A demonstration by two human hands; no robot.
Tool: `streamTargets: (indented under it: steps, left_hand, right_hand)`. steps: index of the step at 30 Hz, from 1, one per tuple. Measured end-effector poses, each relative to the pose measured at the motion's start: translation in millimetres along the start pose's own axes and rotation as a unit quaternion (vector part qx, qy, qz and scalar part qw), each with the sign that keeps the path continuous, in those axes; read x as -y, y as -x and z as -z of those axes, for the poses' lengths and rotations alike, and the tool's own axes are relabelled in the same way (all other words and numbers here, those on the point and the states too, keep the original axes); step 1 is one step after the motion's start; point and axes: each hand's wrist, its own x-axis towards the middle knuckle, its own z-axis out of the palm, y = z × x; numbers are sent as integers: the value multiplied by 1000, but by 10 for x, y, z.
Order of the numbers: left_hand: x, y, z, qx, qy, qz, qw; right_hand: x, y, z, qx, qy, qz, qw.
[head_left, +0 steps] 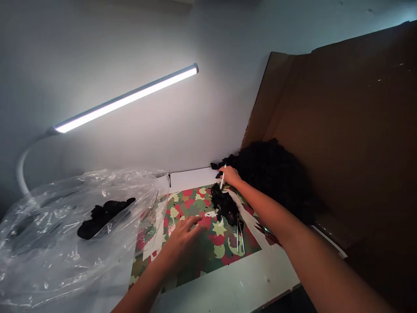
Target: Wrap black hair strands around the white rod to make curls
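Observation:
My left hand (185,234) hovers over a patterned red and green sheet (195,204), fingers stretched out and holding nothing. At the far edge of the sheet, my right hand (231,175) has its fingers closed around a slim white pen-like stick (223,178). Its fingertips are close to small black pieces at the edge of a large heap of black, cloth-like pieces (273,174); whether they touch one is unclear. Between the hands lies a small pile of black scraps (224,204). Metal tweezers (241,241) rest just in front of that pile.
A clear plastic bag (58,261) with black pieces (104,216) covers the left side. Above it reaches a lit lamp bar (130,98) on a bent neck. A tall cardboard panel (345,113) stands at right. A dark pointed tool (269,234) lies partly under my right forearm.

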Motion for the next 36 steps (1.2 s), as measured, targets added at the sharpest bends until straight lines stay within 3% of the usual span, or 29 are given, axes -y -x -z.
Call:
streamTargets:
  steps: [3, 7, 10, 14, 18, 22, 25, 31, 36]
  left_hand:
    - [-7, 11, -52, 2, 47, 16, 999]
    - [-35, -40, -16, -87, 196, 115, 970]
    - [-77, -148, 55, -153, 339, 216, 903]
    - [-98, -252, 100, -146, 500, 298, 800]
    - [-101, -219, 54, -203, 533, 369, 734]
    - [-99, -162, 9, -241, 589, 380, 671]
    - [-96, -141, -6, -246, 604, 379, 656]
    - [-146, -131, -22, -253, 610, 396, 638]
    - [-130, -132, -41, -274, 594, 408, 637]
  right_hand:
    - [79, -47, 71, -6, -62, -10, 998]
    - [297, 171, 134, 19, -179, 19, 983]
    - [536, 598, 19, 105, -275, 85, 952]
    - [818, 1176, -277, 197, -359, 132, 902]
    - [909, 1394, -415, 173, -411, 123, 887]
    - [898, 1498, -266, 77, -431, 92, 894]
    - [927, 1674, -109, 40, -446, 72, 891]
    - [1023, 1923, -10, 51, -453, 47, 889]
    - [1009, 1881, -100, 23, -415, 142, 898]
